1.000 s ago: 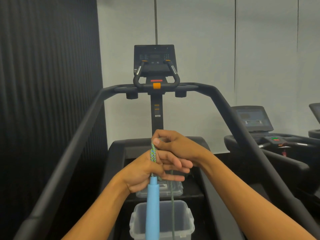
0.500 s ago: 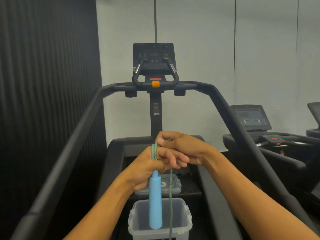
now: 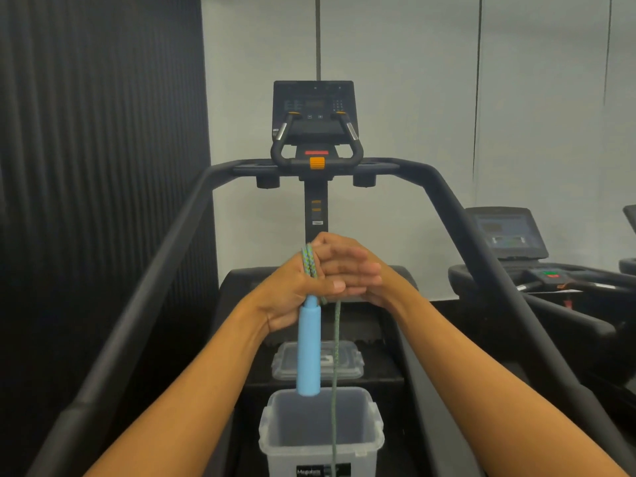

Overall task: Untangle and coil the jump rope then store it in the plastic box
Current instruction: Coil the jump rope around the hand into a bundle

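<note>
My left hand (image 3: 292, 297) grips several turns of the green-blue braided jump rope (image 3: 309, 265), wound around its palm. A light blue handle (image 3: 309, 349) hangs straight down from that hand. My right hand (image 3: 358, 273) is pressed against the left hand's fingers, closed around the rope there. One free strand (image 3: 335, 373) drops from the hands into the clear plastic box (image 3: 373, 425), which stands open on the treadmill deck below. The rope's other end is hidden.
The box's clear lid (image 3: 351, 364) lies flat on the deck just beyond the box. Black treadmill handrails (image 3: 165, 256) run along both sides, with the console (image 3: 314, 111) ahead. Another treadmill (image 3: 509, 235) stands to the right.
Both hands have dropped a little and the right hand has swung around the left hand's fingers with the rope. The blue handle now hangs fully in view above the box.
</note>
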### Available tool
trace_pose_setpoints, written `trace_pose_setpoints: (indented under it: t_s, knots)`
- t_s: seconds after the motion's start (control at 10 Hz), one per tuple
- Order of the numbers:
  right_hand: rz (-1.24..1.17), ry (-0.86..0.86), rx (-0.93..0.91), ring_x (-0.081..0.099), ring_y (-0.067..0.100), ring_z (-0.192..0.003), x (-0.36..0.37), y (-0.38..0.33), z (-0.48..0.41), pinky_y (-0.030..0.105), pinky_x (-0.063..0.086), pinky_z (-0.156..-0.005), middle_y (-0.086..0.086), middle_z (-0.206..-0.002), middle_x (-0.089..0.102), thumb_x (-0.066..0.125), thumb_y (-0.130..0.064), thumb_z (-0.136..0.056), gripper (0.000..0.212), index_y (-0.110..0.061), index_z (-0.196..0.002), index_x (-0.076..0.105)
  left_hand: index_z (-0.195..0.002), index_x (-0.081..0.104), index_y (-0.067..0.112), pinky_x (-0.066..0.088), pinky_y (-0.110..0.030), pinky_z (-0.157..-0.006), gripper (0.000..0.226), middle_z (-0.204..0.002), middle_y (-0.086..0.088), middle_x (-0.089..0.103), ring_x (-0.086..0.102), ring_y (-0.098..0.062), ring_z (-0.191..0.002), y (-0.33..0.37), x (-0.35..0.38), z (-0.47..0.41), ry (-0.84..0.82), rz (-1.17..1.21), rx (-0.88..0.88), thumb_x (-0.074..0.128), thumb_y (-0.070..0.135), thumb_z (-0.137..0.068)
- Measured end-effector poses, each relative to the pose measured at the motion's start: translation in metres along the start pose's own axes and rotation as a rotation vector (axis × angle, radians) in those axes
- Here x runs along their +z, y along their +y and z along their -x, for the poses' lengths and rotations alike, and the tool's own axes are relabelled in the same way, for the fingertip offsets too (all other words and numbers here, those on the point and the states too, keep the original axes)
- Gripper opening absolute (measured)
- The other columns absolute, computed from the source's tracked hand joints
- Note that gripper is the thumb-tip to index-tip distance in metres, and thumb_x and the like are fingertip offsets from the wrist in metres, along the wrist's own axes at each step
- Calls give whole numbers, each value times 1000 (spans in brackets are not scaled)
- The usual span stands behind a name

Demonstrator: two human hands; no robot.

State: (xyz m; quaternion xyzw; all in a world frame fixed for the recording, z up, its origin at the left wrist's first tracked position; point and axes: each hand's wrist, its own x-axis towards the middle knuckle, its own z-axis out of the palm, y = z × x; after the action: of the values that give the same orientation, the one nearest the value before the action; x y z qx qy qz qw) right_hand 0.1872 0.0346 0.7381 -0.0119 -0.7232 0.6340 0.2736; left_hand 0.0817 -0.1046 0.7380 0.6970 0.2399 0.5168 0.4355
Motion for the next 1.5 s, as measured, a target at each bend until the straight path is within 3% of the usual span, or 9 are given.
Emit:
trace_pose_setpoints:
  t_s: [0.2,0.5,0.7,0.8,0.9,1.0,1.1,1.3,1.5]
  knots:
    - [187,287,100,46,2,-48,9,26,1,20,37,-51,-13,-56,53,39,6,-102,30,-16,-86,51,-136,50,-5,41,-43,-114,63,-142,-22,56,52,-32,-137,5,-5,-4,48,-46,38,39,-34,-81]
    - [830,84,52,42,13,-48,49,9,47,22,35,-47,-4,-60,48,45,-22,-107,30,-23,-81,61,-138,52,2,23,-44,-124,84,-145,-9,58,47,-16,-141,2,-27,2,194,-206,57,33,-35,-66]
    - [1199,-35,13,62,28,-101,48,-10,41,37,48,-95,2,-101,67,62,-30,-97,6,-31,-99,67,-145,43,-1,38,-47,-116,83,-148,-18,53,47,-26,-141,-7,-43,6,74,-127,-39,39,-27,-67]
    - [1209,-101,-7,54,11,-103,51,-28,41,35,46,-104,-4,-114,64,69,-30,-91,21,-48,-96,59,-148,43,4,40,-48,-111,73,-149,-19,50,47,-34,-138,-11,-53,10,-33,-22,-127,48,-18,-78]
    - [1039,-124,2,62,1,-85,55,-46,48,21,54,-80,-20,-96,65,72,-24,-91,28,-50,-97,62,-144,50,9,48,-36,-95,62,-142,-17,57,58,-30,-124,-13,-59,17,-43,5,-179,61,-6,-85]
    - [1049,-103,22,58,6,-69,56,-52,44,23,49,-66,-15,-76,62,68,-15,-93,14,-27,-100,71,-142,49,1,43,-47,-113,68,-136,-19,59,60,-29,-121,-15,-61,19,-56,38,-195,77,8,-81]
    - [1053,-132,40,55,2,-66,63,-55,40,14,44,-64,-12,-76,61,61,-9,-95,29,-37,-87,64,-144,44,-4,31,-55,-118,77,-138,-24,55,53,-37,-129,-15,-63,20,-73,73,-195,82,11,-79]
    - [1065,-29,16,63,4,-65,66,-67,37,15,47,-60,-3,-73,68,61,-11,-98,14,-9,-89,72,-123,58,-3,43,-50,-112,38,-112,-16,65,64,-28,-107,-19,-50,23,-106,-117,-282,66,-7,-86]
    - [982,81,-80,51,-2,-52,61,-69,26,13,41,-56,1,-73,62,59,-14,-101,20,-14,-82,67,-109,64,1,50,-44,-106,31,-100,-12,69,69,-23,-95,-19,-33,18,-82,-69,-216,53,-18,-87]
